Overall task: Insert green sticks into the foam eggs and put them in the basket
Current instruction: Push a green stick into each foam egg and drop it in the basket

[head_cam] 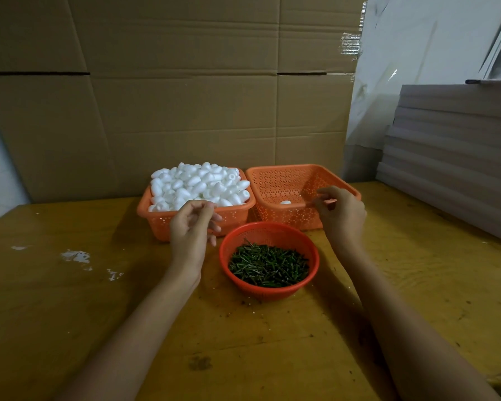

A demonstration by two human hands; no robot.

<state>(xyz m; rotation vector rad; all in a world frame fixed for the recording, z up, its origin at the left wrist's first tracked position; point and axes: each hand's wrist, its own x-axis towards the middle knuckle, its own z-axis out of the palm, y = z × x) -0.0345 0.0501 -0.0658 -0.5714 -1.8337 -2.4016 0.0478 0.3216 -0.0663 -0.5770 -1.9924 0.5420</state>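
Wooden table [99, 314] | perforated basket [301, 169]: one foam egg [285, 202] | left hand [191, 227] slack, empty | right hand [342, 215]: grip unclear

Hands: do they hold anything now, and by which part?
Nothing shows in either. The left hand is loosely curled before the full basket; the right hand hovers over the near rim of the other basket, in which one egg lies free.
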